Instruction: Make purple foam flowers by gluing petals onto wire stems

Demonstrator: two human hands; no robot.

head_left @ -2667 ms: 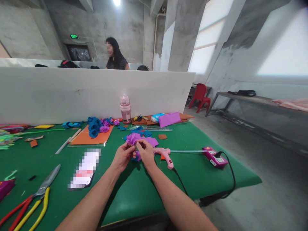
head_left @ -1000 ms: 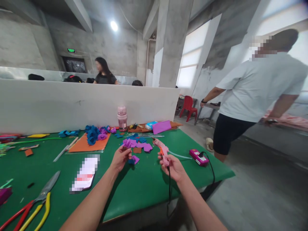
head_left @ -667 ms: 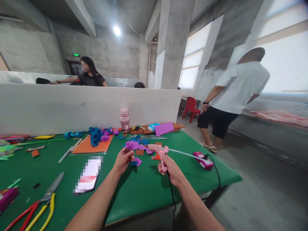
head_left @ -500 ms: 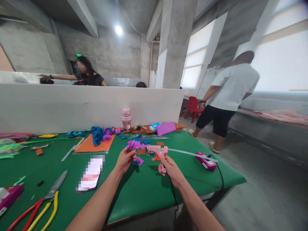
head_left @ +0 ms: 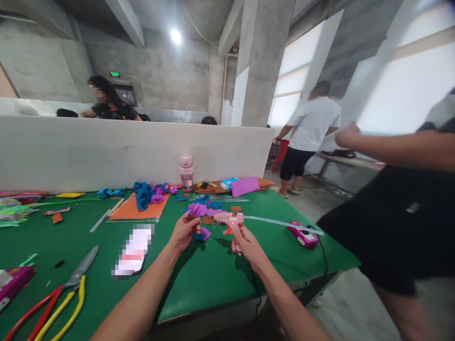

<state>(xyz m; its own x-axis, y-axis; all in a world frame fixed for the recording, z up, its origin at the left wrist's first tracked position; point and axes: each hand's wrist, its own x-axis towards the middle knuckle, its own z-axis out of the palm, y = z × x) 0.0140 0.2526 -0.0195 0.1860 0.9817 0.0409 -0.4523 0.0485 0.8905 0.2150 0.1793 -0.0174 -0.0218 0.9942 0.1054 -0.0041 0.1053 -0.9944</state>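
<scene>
My left hand [head_left: 185,232] pinches a ruffled purple flower [head_left: 197,209] with its thumb and fingers, above the green tabletop. My right hand [head_left: 246,244] is wrapped round the handle of a pink hot glue gun [head_left: 231,219], whose nozzle points left towards the flower. A long clear glue stick [head_left: 277,222] sticks out of the gun's back end. Beneath and behind the hands lie loose blue pieces [head_left: 214,205], a brown piece [head_left: 236,209] and a purple and blue piece [head_left: 204,234].
Scissors [head_left: 78,277] and a phone [head_left: 132,251] lie at left. Finished-looking blue flowers [head_left: 143,195] rest on an orange sheet [head_left: 122,210]. A pink bottle [head_left: 186,173] stands by the white partition [head_left: 106,151]. A magenta box [head_left: 302,234] is at right, near a passing person [head_left: 387,208].
The glue gun has shifted slightly left, nearer the flower. A person in dark clothes has come in at the right, and the person in white has moved farther away.
</scene>
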